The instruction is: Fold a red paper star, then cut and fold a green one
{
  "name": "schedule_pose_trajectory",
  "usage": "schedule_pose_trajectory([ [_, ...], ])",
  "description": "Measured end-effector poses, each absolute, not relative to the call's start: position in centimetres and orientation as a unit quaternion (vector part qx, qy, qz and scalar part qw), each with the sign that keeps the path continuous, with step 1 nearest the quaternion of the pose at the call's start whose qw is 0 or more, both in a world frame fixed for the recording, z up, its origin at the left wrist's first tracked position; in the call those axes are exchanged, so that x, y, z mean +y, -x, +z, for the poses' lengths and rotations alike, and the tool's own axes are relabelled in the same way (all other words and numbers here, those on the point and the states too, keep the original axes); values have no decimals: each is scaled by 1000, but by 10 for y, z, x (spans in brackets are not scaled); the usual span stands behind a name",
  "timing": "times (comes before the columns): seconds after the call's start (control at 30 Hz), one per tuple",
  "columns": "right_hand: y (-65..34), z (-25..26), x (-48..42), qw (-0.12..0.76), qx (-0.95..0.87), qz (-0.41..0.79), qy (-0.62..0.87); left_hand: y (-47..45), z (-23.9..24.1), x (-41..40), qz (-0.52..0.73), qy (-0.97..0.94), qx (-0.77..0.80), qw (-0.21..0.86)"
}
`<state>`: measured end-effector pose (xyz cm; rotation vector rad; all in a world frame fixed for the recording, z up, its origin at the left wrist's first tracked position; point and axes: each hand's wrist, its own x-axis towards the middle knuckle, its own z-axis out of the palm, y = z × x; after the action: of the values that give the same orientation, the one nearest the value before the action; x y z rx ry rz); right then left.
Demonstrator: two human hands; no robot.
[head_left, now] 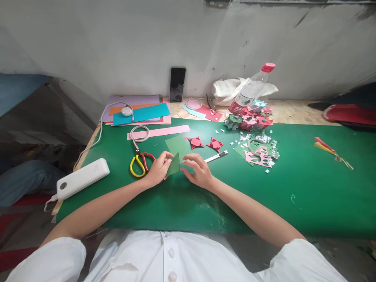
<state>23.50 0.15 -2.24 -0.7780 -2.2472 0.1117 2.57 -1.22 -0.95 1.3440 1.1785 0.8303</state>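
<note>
My left hand pinches a small folded piece of green paper, held up just above the green table mat. Close to the paper's right edge is my right hand, its thumb and fingers apart with nothing between them. Behind the hands lies a flat green paper sheet. Two red folded paper stars rest to its right. A utility knife lies beyond my right hand. Scissors with yellow and red handles are left of my left hand.
A white power bank with a cable sits at the left edge. Coloured paper sheets, a pink strip and a leaning phone are behind. At right stand a plastic bottle, folded paper flowers and paper scraps.
</note>
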Motion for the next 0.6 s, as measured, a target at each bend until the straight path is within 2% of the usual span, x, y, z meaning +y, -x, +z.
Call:
schedule_pose_trajectory([
  [0.27,-235,-20,4,386,-889,19,244,-26,-5,-12,346,-573,495,554],
  [0.6,-231,-23,6,351,-917,-8,191,-21,-6,-11,306,-631,466,540],
])
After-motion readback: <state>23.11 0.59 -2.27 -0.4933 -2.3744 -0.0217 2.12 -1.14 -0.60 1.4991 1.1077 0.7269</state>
